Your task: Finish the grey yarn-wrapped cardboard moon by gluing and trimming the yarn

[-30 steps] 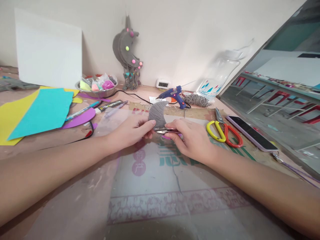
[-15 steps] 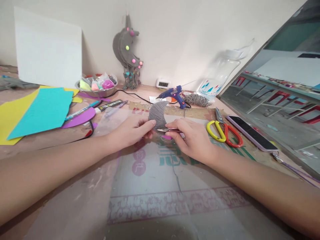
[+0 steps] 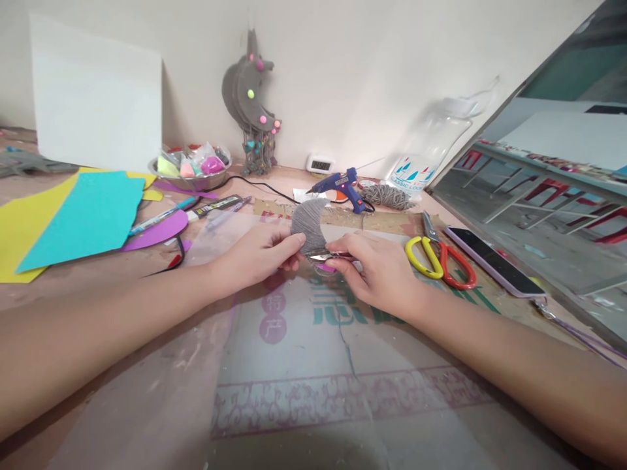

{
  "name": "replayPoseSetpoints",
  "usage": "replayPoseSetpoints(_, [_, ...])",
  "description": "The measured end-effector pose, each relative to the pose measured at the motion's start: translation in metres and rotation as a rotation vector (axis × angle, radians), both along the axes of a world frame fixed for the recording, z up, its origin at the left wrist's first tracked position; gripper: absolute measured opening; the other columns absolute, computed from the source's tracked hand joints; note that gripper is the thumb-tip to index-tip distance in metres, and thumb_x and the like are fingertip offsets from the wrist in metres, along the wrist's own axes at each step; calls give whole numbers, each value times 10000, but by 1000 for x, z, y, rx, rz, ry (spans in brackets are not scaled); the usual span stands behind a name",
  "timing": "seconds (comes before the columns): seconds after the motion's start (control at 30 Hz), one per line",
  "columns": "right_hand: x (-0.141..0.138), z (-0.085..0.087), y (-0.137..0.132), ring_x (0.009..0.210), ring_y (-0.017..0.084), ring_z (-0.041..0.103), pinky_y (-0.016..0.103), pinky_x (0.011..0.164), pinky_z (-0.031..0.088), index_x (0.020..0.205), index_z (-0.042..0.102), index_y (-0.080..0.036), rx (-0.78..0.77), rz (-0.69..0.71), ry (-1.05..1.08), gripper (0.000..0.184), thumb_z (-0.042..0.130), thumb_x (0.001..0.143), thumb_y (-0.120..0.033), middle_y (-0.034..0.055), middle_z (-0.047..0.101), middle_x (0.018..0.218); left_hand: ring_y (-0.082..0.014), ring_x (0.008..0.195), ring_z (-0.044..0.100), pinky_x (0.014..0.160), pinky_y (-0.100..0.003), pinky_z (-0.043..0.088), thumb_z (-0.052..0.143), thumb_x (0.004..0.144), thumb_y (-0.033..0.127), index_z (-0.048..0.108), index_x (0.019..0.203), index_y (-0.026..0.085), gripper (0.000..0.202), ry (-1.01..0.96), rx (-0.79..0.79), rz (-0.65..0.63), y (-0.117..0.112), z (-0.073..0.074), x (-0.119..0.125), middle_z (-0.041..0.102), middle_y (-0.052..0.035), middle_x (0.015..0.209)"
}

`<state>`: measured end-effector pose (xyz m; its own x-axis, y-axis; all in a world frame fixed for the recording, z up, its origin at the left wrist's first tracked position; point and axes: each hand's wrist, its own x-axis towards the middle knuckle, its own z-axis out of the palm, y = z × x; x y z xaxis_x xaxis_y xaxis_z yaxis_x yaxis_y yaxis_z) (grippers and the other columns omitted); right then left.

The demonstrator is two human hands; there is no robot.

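Observation:
A grey yarn-wrapped crescent (image 3: 308,222) stands upright above the table's middle, pinched at its lower end by my left hand (image 3: 257,256). My right hand (image 3: 377,271) is closed round small scissors (image 3: 327,257) with a pink handle. Their metal blades point left and meet the crescent's bottom tip, close to my left fingertips. Both forearms rest low over the printed cardboard sheet (image 3: 313,365).
Yellow and red scissors (image 3: 438,258) and a phone (image 3: 492,260) lie to the right. A blue glue gun (image 3: 343,186), grey yarn (image 3: 386,194) and a plastic jar (image 3: 431,153) are behind. Coloured foam sheets (image 3: 73,219), pens and a bowl (image 3: 192,171) sit left. A decorated moon (image 3: 249,101) leans on the wall.
The hands, crescent and small scissors have stayed almost where they were; only the view shifts very slightly.

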<state>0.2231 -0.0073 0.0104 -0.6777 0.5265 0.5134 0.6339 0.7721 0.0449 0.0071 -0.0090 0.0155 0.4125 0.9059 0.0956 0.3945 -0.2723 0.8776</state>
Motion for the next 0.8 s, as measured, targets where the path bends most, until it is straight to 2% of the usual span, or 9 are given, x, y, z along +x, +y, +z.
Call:
replayPoseSetpoints(0.43, [-4, 4, -4, 731, 170, 558, 275, 626, 384, 924, 547, -164, 37, -33, -85, 170, 441, 901, -295, 43, 609, 777, -123, 600, 562, 577, -223, 436, 353, 881, 443, 550, 667, 164, 402, 60, 59, -9, 2, -4, -1, 617, -6, 635])
replayPoseSetpoints(0.8, [0, 0, -1, 758, 173, 585, 280, 650, 408, 950, 557, -161, 20, -4, 23, 173, 464, 888, -293, 52, 646, 820, -121, 604, 560, 577, -219, 431, 351, 886, 428, 549, 651, 169, 402, 75, 66, -8, -1, 1, -1, 613, -3, 633])
